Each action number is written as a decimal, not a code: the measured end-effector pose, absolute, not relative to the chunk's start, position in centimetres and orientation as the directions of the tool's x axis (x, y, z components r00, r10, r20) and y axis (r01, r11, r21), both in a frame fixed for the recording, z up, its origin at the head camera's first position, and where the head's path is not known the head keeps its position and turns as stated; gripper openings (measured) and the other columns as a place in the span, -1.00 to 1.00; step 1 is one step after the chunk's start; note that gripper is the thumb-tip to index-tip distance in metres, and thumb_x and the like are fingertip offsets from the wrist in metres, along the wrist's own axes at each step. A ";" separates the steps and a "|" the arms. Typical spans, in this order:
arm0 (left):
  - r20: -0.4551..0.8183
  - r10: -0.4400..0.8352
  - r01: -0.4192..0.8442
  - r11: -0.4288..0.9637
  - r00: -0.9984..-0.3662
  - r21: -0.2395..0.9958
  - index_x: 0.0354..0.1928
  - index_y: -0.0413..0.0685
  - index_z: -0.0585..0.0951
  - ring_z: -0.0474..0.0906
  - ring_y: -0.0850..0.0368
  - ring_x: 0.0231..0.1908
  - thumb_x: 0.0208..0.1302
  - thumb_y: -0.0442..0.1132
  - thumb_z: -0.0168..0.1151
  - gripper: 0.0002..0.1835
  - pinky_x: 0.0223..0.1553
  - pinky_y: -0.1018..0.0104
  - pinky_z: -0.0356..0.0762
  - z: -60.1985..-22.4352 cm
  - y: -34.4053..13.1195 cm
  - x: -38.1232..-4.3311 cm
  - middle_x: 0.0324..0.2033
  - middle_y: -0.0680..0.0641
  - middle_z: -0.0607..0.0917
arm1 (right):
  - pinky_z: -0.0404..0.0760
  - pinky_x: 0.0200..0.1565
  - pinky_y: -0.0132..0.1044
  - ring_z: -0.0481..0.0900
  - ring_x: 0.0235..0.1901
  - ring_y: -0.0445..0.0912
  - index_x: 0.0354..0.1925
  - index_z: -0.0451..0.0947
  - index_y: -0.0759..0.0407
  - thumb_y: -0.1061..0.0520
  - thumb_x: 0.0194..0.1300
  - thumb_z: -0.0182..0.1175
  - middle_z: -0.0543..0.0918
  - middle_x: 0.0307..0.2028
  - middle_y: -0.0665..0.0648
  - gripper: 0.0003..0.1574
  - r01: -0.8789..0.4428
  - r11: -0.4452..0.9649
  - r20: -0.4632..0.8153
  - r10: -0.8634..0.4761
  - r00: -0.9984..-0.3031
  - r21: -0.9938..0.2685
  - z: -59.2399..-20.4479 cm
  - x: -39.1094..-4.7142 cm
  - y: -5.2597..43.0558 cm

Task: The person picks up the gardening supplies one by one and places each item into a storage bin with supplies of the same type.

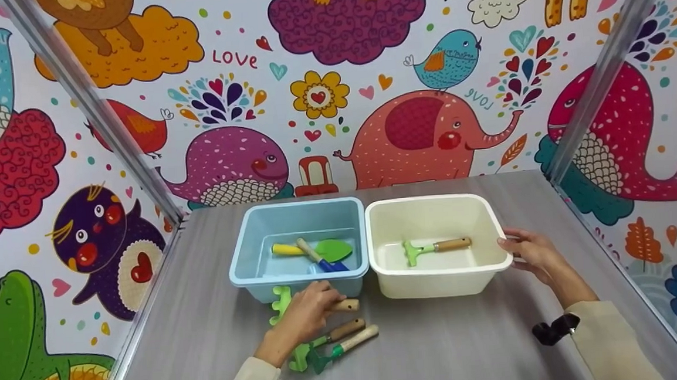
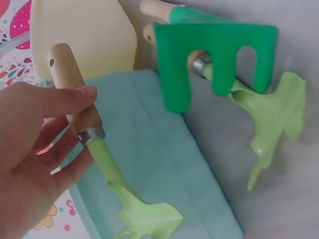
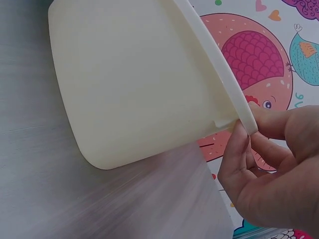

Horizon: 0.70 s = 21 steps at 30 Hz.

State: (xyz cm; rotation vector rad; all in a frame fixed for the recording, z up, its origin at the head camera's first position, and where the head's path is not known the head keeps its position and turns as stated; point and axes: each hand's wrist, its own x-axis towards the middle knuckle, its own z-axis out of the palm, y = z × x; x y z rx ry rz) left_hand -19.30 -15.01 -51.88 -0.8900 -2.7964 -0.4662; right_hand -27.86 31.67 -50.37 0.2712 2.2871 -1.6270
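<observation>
My left hand (image 1: 306, 314) grips the wooden handle of a light green toy hand rake (image 2: 147, 216), in front of the light blue bin (image 1: 270, 225). My right hand (image 1: 535, 253) pinches the right rim of the cream bin (image 3: 134, 84), thumb and fingers on either side of it. Below the left hand, a dark green rake (image 2: 172, 64) and another light green rake (image 2: 269, 119) lie on the table, both with wooden handles. One more light green rake (image 1: 417, 250) lies inside the cream bin.
The blue bin holds a green trowel (image 1: 335, 250) with a yellow handle and a blue tool (image 1: 332, 267) with a wooden handle, crossing each other. Both bins stand side by side on a grey table (image 1: 442, 348). Cartoon-printed panels (image 1: 323, 132) enclose the back and sides.
</observation>
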 end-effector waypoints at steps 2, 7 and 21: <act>0.235 0.532 0.580 0.773 -0.814 0.259 -0.08 -0.03 0.73 0.59 0.11 -0.18 0.26 -0.37 0.33 -0.79 -0.16 0.22 0.65 -51.7 -14.7 -19.2 -0.25 0.02 0.67 | 0.68 -0.07 -0.36 0.58 0.00 -0.06 0.52 0.07 0.28 -0.13 0.46 0.14 0.42 0.29 0.31 -0.09 0.334 0.339 -0.365 -0.031 -0.931 -0.880 -50.4 -27.8 31.6; 0.205 0.520 0.559 0.772 -0.829 0.304 0.03 -0.03 0.71 0.60 0.11 -0.12 0.23 -0.41 0.34 -0.68 -0.07 0.19 0.66 -51.2 -14.1 -19.1 -0.17 0.01 0.68 | 0.69 -0.04 -0.33 0.58 0.01 -0.07 0.53 0.06 0.29 -0.14 0.47 0.13 0.32 0.38 0.40 -0.07 0.339 0.351 -0.371 -0.027 -0.928 -0.873 -50.4 -27.8 31.6; 0.229 0.405 0.464 0.727 -0.885 0.506 0.07 -0.13 0.67 0.64 0.05 -0.05 0.21 -0.38 0.39 -0.64 -0.01 0.15 0.67 -49.7 -12.2 -19.3 -0.05 -0.09 0.70 | 0.67 -0.09 -0.37 0.59 0.00 -0.09 0.52 0.07 0.30 -0.14 0.48 0.12 0.31 0.39 0.42 -0.09 0.333 0.352 -0.362 -0.019 -0.932 -0.875 -50.5 -27.8 31.6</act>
